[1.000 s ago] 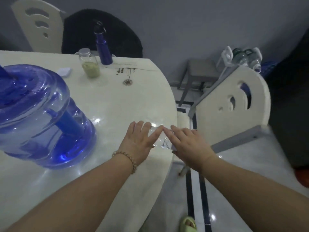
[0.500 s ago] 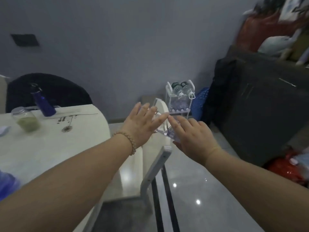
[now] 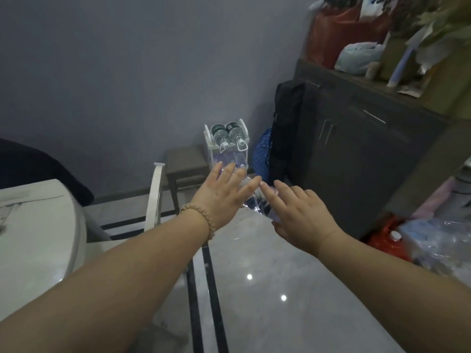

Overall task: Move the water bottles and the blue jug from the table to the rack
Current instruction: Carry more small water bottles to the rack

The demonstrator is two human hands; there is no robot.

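Clear plastic water bottle (image 3: 255, 203): pressed between the two palms, in the air above the glossy grey tiled floor (image 3: 267, 289), well clear of the desk. Fingers (image 3: 229, 175) of the left hand (image 3: 219, 197) are straight and spread. The right hand (image 3: 298, 212) is the same, with none curled round the bottle, and the index tips nearly meet above it. The hold is by side pressure only, judged slip-prone.

Ahead is the white two-tier rack (image 3: 225, 149), with two bottles (image 3: 229, 135) lying on its top tier; the lower tier is blurred.

To place it well: hold even pressure, carry level, pass the brown stool (image 3: 183, 161), and seat the bottle in a free slot before easing the palms apart. The white round desk (image 3: 38, 238) is at left.
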